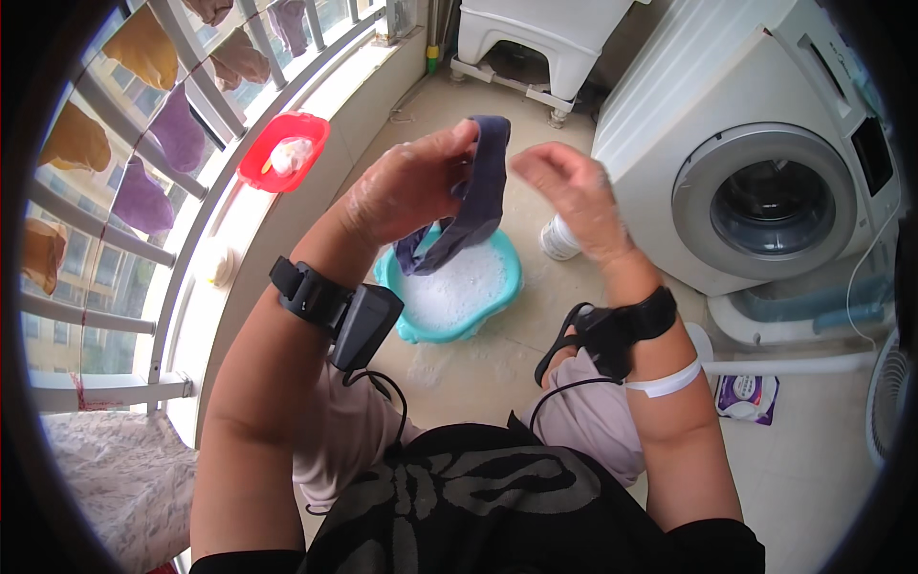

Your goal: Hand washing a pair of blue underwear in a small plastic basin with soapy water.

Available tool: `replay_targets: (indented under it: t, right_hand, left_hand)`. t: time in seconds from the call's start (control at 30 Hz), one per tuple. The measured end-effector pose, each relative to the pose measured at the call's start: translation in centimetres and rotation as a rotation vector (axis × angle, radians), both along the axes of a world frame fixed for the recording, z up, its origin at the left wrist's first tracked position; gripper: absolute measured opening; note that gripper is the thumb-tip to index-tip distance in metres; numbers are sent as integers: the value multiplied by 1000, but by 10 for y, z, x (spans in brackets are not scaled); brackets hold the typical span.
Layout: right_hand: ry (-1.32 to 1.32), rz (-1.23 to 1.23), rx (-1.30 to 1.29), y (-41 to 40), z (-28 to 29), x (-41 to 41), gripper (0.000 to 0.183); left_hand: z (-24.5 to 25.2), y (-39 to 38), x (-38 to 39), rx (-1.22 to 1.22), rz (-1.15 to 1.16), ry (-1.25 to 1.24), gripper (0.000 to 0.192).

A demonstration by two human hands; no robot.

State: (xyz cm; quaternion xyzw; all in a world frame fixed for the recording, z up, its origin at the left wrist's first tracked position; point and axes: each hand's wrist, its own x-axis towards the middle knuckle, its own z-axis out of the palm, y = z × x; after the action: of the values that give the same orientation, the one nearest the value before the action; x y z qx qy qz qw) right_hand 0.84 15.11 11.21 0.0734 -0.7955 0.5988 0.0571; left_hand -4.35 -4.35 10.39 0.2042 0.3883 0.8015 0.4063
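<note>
My left hand, with suds on its skin, holds a dark blue cloth garment that hangs in a loop from its fingers. Below the cloth stands a turquoise plastic basin on the floor, full of white suds. To the right of the garment my right hand is raised, fingers slightly curled, apart from the cloth and holding nothing. A white container with writing stands on the floor behind that hand, partly hidden by it.
A red plastic tray holding a whitish lump rests on the ledge at left. Socks hang on a line by the railing. A front-loading washing machine stands at right, near a purple-and-white packet. Wet suds spot the floor tiles.
</note>
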Motion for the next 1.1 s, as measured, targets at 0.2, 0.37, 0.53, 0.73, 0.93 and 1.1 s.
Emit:
replay_targets:
  t: [0.2, 0.37, 0.53, 0.73, 0.93, 1.1]
  right_hand:
    - [186, -299, 373, -31, -13, -5, 35]
    - [216, -335, 259, -22, 3, -12, 24]
    - [85, -293, 63, -10, 5, -16, 24]
    - [53, -369, -618, 34, 21, -24, 17]
    - [73, -347, -888, 96, 38, -25, 14]
    - [-9, -353, -788, 98, 36, -17, 17]
  left_hand:
    - [9, 19, 17, -134, 59, 209, 52]
    - [14, 22, 22, -181, 103, 364, 64]
    - [9, 33, 35, -188, 223, 429, 73]
    - [-14, 40, 50, -284, 12, 335, 67]
    - [-50, 6, 39, -935, -85, 1090, 52]
    - [-44, -18, -4, -1114, 482, 1277, 43]
